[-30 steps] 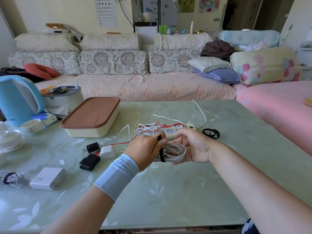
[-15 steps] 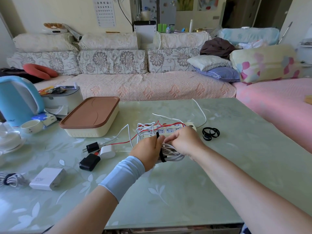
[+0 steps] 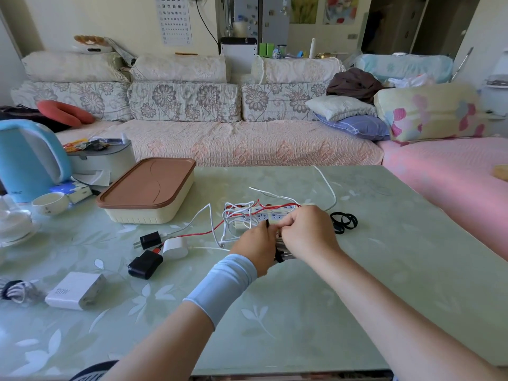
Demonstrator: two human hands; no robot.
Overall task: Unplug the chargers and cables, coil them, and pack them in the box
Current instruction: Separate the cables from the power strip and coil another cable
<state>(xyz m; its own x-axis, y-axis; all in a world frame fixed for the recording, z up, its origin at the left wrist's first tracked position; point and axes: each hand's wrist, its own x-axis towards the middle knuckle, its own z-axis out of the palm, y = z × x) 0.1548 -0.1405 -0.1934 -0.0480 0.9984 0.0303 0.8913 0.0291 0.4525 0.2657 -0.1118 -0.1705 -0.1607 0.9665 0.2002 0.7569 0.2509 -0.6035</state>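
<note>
Green glass-topped table [image 3: 302, 312], leaf pattern, with a sofa [image 3: 220, 144] beyond its far edge. Coiled white cable [image 3: 286, 254]: held just above the middle of the table, mostly hidden between the two hands. A black strap [image 3: 279, 258] crosses the coil, and its tip pokes up between the knuckles. Left hand [image 3: 255, 247], with a pale blue wristband [image 3: 222, 281] on the wrist, is curled round the coil from the left. Right hand [image 3: 305, 235] is pressed close against the left, fingers bent over the top of the same coil; whether they also pinch the strap I cannot tell. White power strip [image 3: 275, 213]: flat on the table just beyond the hands, draped with loose white cables [image 3: 233, 213] and one red cable [image 3: 203, 233] that trails left. Black ties [image 3: 343, 221]: a small heap of loops just right of the strip. Cream box [image 3: 143, 215]: brown lid [image 3: 148, 188] closed on it, toward the far left of the table. Chargers lie loose between the box and the near edge: a small black plug [image 3: 149, 240], a white charger [image 3: 175, 247] just beside it, and a black charger [image 3: 145, 264] slightly nearer. A large white charger [image 3: 74, 290] marked 120W sits near the left edge. Bundled cable [image 3: 13, 290]: tied with a dark band, at the left edge beside that charger. Far left corner: blue kettle [image 3: 27, 158] and white cup [image 3: 49, 203].
</note>
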